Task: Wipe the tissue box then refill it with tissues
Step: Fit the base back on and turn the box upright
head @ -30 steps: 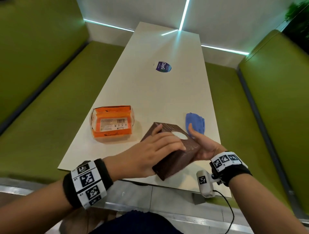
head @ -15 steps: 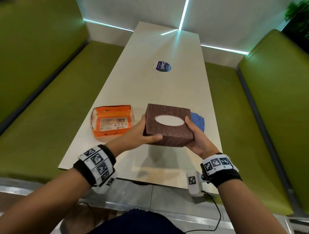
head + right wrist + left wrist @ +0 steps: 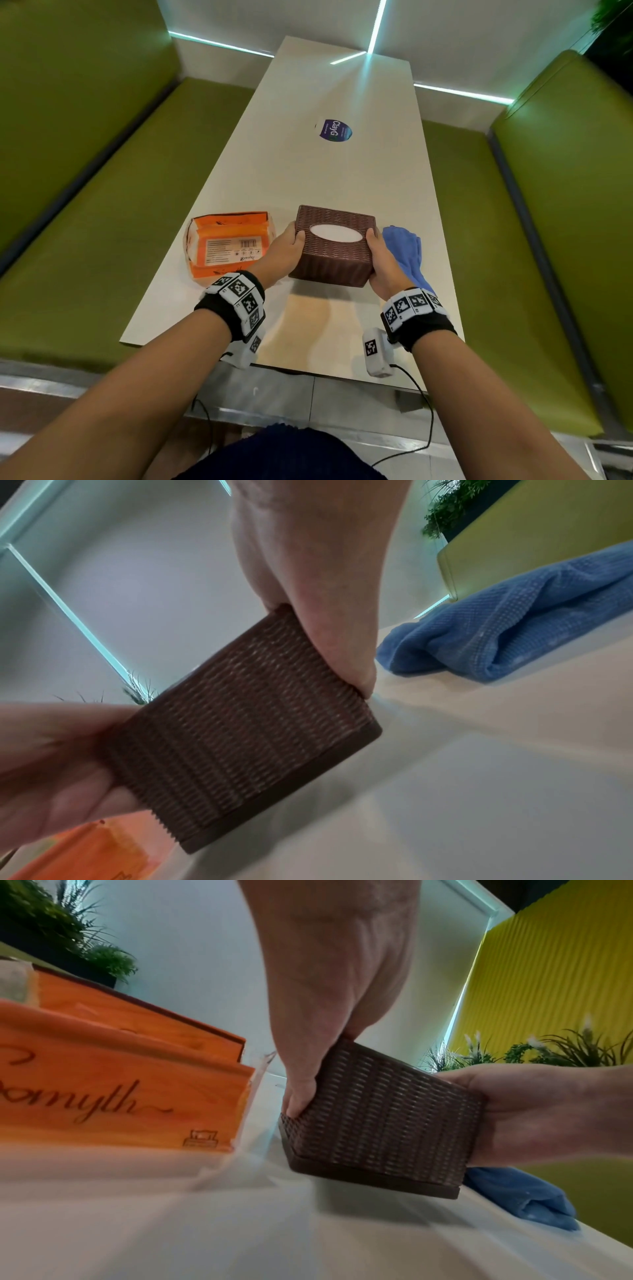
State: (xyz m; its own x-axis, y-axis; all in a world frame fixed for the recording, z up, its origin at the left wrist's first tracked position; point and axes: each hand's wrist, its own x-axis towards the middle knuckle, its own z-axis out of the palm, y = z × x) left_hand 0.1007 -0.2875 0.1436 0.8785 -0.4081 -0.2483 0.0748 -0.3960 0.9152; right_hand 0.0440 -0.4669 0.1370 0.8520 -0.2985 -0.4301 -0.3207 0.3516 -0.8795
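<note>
A brown woven tissue box (image 3: 337, 255) with a pale oval opening on top is held low over the white table (image 3: 342, 178), slightly tilted. My left hand (image 3: 286, 250) grips its left end, thumb on the top edge. My right hand (image 3: 378, 260) grips its right end. In the left wrist view, the left hand (image 3: 325, 988) clamps the box (image 3: 380, 1110) and a shadow lies under it. From the right wrist, the right hand (image 3: 318, 574) pinches the box (image 3: 246, 723). An orange tissue pack (image 3: 227, 246) lies left of the box and a blue cloth (image 3: 406, 253) right of it.
A round dark sticker (image 3: 334, 130) sits further up the table. Green bench seats (image 3: 113, 212) run along both long sides. The table's near edge (image 3: 308, 371) is just below my wrists. Plants (image 3: 548, 1053) stand behind the benches.
The box went from tilted on its edge near me to upright with the opening up. Both hands carried it away from me and lower, between the pack and the cloth.
</note>
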